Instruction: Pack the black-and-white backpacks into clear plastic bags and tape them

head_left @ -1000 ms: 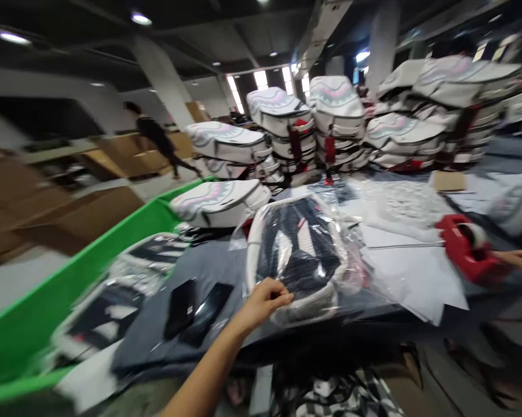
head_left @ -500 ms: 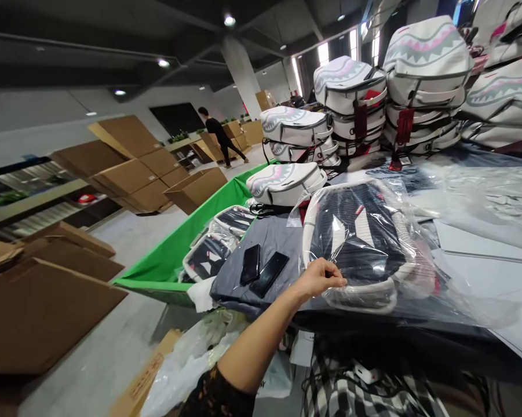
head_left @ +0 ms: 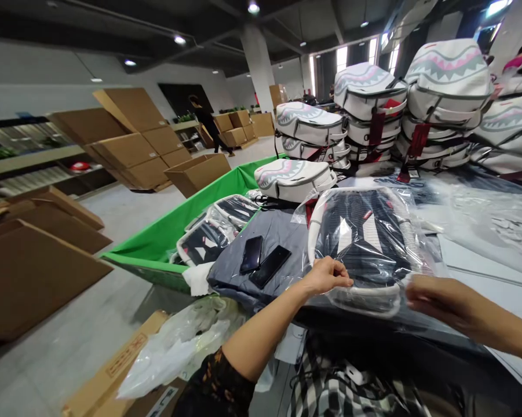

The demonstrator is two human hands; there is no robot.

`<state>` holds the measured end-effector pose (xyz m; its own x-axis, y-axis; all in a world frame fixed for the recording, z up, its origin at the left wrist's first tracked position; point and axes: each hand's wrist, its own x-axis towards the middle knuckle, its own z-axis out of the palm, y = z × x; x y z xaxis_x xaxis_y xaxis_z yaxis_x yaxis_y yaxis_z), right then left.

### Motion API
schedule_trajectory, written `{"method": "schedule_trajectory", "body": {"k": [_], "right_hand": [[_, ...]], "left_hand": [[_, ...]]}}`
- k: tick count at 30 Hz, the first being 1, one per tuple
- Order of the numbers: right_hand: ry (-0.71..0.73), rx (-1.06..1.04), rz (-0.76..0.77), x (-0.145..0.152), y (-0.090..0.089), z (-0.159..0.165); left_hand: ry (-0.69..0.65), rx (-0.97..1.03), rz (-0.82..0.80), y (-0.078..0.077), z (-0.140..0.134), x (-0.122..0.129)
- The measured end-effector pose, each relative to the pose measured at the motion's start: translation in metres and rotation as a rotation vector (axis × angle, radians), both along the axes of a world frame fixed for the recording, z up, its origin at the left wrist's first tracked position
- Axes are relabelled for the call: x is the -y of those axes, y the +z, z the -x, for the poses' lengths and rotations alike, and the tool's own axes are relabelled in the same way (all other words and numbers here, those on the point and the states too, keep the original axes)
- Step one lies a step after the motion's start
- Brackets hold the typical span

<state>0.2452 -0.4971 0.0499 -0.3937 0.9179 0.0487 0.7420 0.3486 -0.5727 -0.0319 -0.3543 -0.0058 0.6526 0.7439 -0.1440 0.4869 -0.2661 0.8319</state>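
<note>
A dark and white backpack in a clear plastic bag lies flat at the table's front edge, its back panel and straps facing up. At the bag's lower left, my left hand is closed in a pinch on the plastic. My right hand is at the lower right corner of the bag, blurred, its fingers curled in at the plastic's edge. Two black phones lie on the grey table cover, left of the backpack.
White backpacks with a shark-mouth print are stacked behind. A green bin at the left holds bagged backpacks. Plastic sheets and white boards lie right. Cardboard boxes stand on the floor; a person walks beyond.
My right hand has come into view from the right, to the bag's lower right corner. The loose plastic there is drawn in. My left hand still pinches the bag.
</note>
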Motion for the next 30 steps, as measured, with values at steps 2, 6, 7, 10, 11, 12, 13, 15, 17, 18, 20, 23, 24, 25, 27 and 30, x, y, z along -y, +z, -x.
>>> {"method": "schedule_trajectory", "body": {"k": [2, 6, 7, 10, 11, 12, 13, 15, 17, 18, 20, 23, 24, 25, 27, 30], "right_hand": [[0.184, 0.117, 0.083, -0.031, 0.01, 0.026], [0.136, 0.493, 0.03, -0.074, 0.01, 0.053], [0.068, 0.573, 0.014, -0.08, 0.009, 0.054], [-0.146, 0.685, 0.005, -0.088, 0.008, 0.051], [-0.204, 0.673, 0.012, -0.089, 0.008, 0.046], [-0.252, 0.641, 0.023, -0.088, 0.008, 0.041], [-0.296, 0.592, 0.026, -0.085, 0.007, 0.035], [-0.381, 0.457, -0.045, -0.076, 0.001, 0.025], [-0.39, 0.308, -0.187, -0.062, -0.008, 0.023], [-0.351, 0.252, -0.24, -0.056, -0.015, 0.026], [-0.253, 0.215, -0.251, -0.046, -0.027, 0.035], [-0.232, 0.273, -0.164, -0.044, -0.041, 0.045], [-0.245, 0.281, -0.14, -0.045, -0.044, 0.046], [-0.254, 0.28, -0.118, -0.047, -0.045, 0.045], [-0.26, 0.268, -0.087, -0.053, -0.047, 0.04], [-0.262, 0.23, -0.08, -0.058, -0.047, 0.039]], "left_hand": [[0.011, -0.005, 0.0, 0.002, -0.001, 0.001], [0.013, 0.0, 0.004, 0.007, -0.001, 0.002], [0.005, 0.002, 0.007, 0.007, -0.001, 0.003], [-0.021, 0.004, 0.009, 0.008, 0.0, 0.003], [-0.022, 0.006, 0.006, 0.008, 0.0, 0.003], [-0.02, 0.007, 0.0, 0.007, 0.0, 0.003], [-0.016, 0.009, -0.01, 0.007, 0.0, 0.003], [-0.013, 0.011, -0.041, 0.006, -0.001, 0.002], [-0.029, 0.001, -0.076, 0.005, -0.002, 0.001], [-0.041, -0.009, -0.096, 0.006, -0.002, 0.002], [-0.066, -0.041, -0.167, 0.008, -0.001, 0.005], [-0.124, -0.092, -0.426, 0.012, 0.011, 0.017], [-0.139, -0.114, -0.542, 0.013, 0.018, 0.022], [-0.143, -0.142, -0.656, 0.013, 0.026, 0.027], [-0.104, -0.208, -0.835, 0.013, 0.043, 0.034], [-0.003, -0.27, -0.909, 0.009, 0.06, 0.032]]}}
